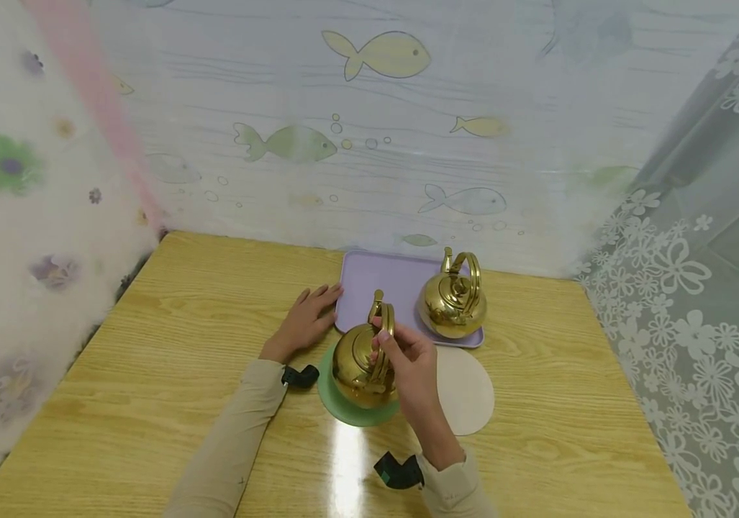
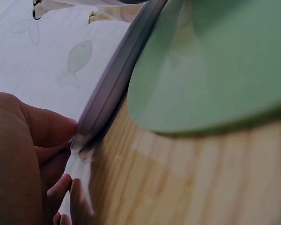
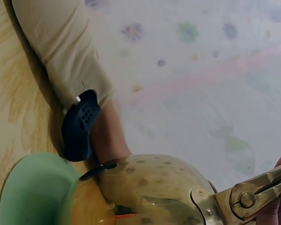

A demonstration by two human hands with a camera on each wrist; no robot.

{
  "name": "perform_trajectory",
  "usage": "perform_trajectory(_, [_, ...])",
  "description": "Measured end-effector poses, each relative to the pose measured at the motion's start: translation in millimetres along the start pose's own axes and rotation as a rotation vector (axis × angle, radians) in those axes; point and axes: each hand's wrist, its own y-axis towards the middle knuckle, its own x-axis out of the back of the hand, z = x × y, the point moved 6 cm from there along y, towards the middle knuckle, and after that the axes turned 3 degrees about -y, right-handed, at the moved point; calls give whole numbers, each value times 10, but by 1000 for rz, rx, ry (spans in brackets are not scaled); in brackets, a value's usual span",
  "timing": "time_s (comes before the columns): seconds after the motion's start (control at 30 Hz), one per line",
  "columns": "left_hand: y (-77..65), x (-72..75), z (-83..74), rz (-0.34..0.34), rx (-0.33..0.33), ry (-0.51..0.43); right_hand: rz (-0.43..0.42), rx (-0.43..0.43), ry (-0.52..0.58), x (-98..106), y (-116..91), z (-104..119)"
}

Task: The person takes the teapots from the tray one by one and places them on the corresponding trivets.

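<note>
My right hand (image 1: 417, 370) grips the arched handle of a shiny brass kettle (image 1: 352, 360). Its spout points to the far side, and it overlaps a round green mat (image 1: 343, 414) in the head view. In the right wrist view, the kettle's body (image 3: 150, 183) shows large beside the green mat. My left hand (image 1: 304, 320) lies at the left edge of a lilac tray (image 1: 375, 277), fingers stretched out. Seen from the left wrist, its thumb touches the tray's corner (image 2: 91, 126). A second brass kettle (image 1: 450, 313) stands on the tray's right part.
A round cream mat (image 1: 466, 396) lies right of the green one, in front of the tray. All rest on a wooden table (image 1: 181, 345). A fish-printed curtain (image 1: 265, 194) hangs along the back edge, with flowered sheets at both sides.
</note>
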Motion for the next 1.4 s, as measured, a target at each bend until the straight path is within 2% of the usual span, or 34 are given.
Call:
perform_trajectory(0.2, [16,-12,29,24,27,19,20,-4,-19,-29,-26,-25])
perform_trajectory(0.57, [8,12,5,4,23,3,49,13,-19,-64,-48,-62])
perform_trajectory(0.83, [4,19,-24,3,28,-1,102,45,-49,-74,-64,-82])
perform_trajectory(1.07, [7,16,0,15,32,-11,155,62,-42,-82,-96,-111])
perform_trajectory(1.4, [11,3,19,7,15,6,175,85,-52,-52,-132,-97])
